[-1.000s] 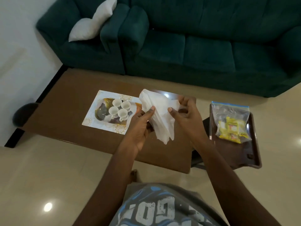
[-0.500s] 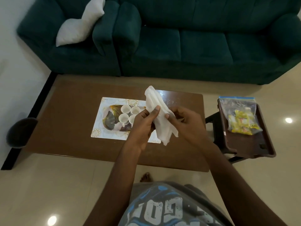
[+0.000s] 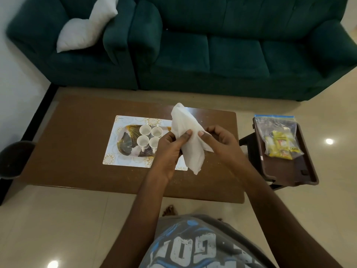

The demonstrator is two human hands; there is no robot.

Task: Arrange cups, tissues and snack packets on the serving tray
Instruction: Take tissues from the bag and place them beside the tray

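A white tissue [image 3: 188, 130] hangs in a loose fold above the right end of the serving tray [image 3: 114, 153], pinched from both sides by my left hand [image 3: 170, 149] and my right hand [image 3: 222, 144]. The tray is white with gold and dark patterns and lies on the brown coffee table [image 3: 77, 132]. Several small white cups [image 3: 149, 137] stand clustered in its middle, just left of my left hand. A clear zip bag of yellow snack packets [image 3: 280, 138] lies on a dark brown side tray [image 3: 286, 171] to the right of the table.
A dark green sofa [image 3: 212, 45] with a white cushion [image 3: 87, 29] stands behind the table. A dark round object [image 3: 13, 159] sits at the table's left end. My bare toes [image 3: 170, 209] show on the tiled floor near the table's front edge.
Both hands have folded the tissue narrower and drawn it in between them. The head camera has shifted, so the table and tray sit differently in view.
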